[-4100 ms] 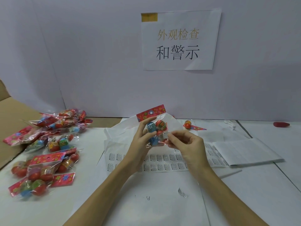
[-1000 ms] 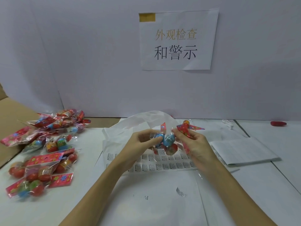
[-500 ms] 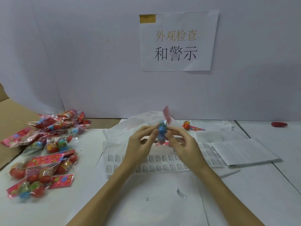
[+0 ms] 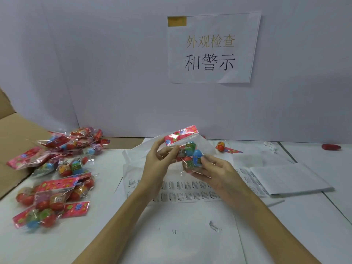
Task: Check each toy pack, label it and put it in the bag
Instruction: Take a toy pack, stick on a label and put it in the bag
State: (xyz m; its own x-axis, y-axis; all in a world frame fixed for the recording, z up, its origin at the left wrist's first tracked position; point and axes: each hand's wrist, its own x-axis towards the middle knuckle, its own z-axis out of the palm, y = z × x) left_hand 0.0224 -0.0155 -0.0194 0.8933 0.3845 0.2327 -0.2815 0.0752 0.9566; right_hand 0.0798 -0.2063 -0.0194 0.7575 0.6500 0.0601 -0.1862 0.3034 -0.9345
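- One toy pack (image 4: pixel 187 153) is held up above the middle of the desk (image 4: pixel 314 216), over the white bag (image 4: pixel 133 164).
- The left hand (image 4: pixel 158 161) pinches the pack near its red top card; the right hand (image 4: pixel 213 171) curls its fingers under the lower end.
- A small white label seems to be on the pack already, so I judge that bagging comes next.
- Many packs (image 4: pixel 57 174) wait at the left edge; the label sheet (image 4: pixel 182 192) lies under the hands, so most work remains.
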